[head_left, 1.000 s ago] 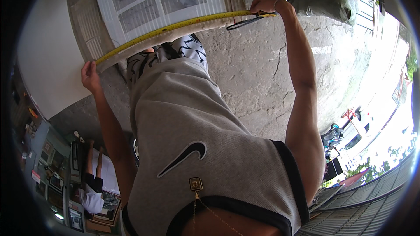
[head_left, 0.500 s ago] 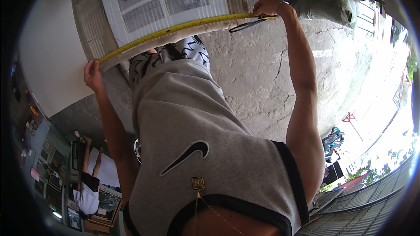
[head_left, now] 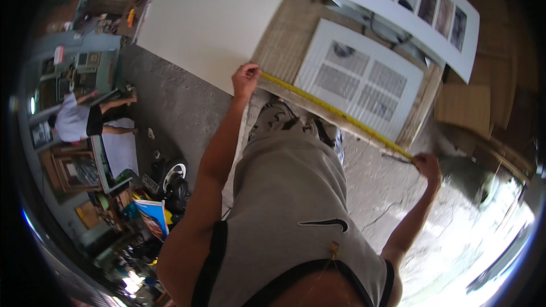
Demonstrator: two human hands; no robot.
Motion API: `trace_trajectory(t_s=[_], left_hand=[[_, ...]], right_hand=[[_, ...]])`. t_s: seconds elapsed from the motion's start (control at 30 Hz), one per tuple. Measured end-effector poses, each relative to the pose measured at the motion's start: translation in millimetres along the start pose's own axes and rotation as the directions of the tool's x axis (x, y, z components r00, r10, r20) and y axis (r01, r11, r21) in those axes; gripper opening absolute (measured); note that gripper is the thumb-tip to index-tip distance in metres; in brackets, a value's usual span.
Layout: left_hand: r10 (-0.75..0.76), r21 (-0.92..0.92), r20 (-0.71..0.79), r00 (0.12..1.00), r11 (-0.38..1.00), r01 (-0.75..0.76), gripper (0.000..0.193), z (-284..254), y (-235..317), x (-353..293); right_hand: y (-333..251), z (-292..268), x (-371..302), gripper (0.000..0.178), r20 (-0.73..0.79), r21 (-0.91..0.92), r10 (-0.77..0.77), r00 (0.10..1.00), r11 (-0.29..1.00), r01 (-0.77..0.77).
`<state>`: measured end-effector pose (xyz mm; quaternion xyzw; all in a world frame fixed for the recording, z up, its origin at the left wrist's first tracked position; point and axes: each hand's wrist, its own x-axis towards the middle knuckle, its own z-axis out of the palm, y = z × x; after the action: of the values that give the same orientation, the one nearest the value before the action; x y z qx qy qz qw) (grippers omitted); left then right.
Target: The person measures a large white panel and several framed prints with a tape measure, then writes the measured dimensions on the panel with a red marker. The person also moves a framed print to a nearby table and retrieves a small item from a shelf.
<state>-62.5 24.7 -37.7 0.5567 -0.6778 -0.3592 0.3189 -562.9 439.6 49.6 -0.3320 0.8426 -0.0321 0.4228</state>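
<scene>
Floor (head_left: 369, 199) spread left and right of table's (head_left: 284, 37) near edge. Tape (head_left: 335, 111) ran along edge, long axis upper left to lower right. Left hand (head_left: 245, 81) pinched one end; right hand (head_left: 427, 167), well apart, gripped other past table corner.

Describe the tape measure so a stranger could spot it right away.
Find the brown work surface in the picture's upper middle. Along its near edge, the tape measure runs from the left hand to the right hand. It's the long yellow strip, unlike the wide white four-panel mat beside it.
</scene>
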Motion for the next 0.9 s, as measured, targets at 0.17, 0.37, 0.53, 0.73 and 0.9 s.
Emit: trace_trajectory(t_s=[0.17, 0.37, 0.53, 0.73, 0.9], left_hand=[[-0.051, -0.115, -0.04, 0.998, 0.992, 0.046, 0.019, -20.9, 7.9, -14.2], [0.055, -0.179, 0.014, 0.998, 0.983, -0.052, 0.017, -55.2, 35.0, 9.5], [-0.035, -0.524, -0.013, 0.999, 0.852, 0.023, 0.023, -119.6, 27.1, 33.8], [-0.03, -0.69, 0.185, 0.982, 0.708, 0.152, 0.028, -244.6, 37.3, 52.4], [0.081, -0.624, 0.366, 0.927, 0.76, 0.18, 0.028, -309.6, 42.8, 41.6]], right_hand=[[-19.2, -10.8, -31.4, 0.023, -0.101, -0.059, -0.003, 0.995, 0.998, -0.003], [-80.9, -20.0, -83.4, 0.02, -0.191, -0.029, -0.044, 0.981, 0.999, 0.039], [-146.4, -6.8, -114.3, 0.018, -0.144, 0.106, 0.042, 0.989, 0.994, -0.027], [-289.2, 56.8, -128.7, 0.034, -0.074, 0.144, -0.045, 0.996, 0.988, 0.056], [-449.5, 156.0, -88.6, 0.043, 0.156, 0.214, -0.296, 0.942, 0.942, 0.261]])
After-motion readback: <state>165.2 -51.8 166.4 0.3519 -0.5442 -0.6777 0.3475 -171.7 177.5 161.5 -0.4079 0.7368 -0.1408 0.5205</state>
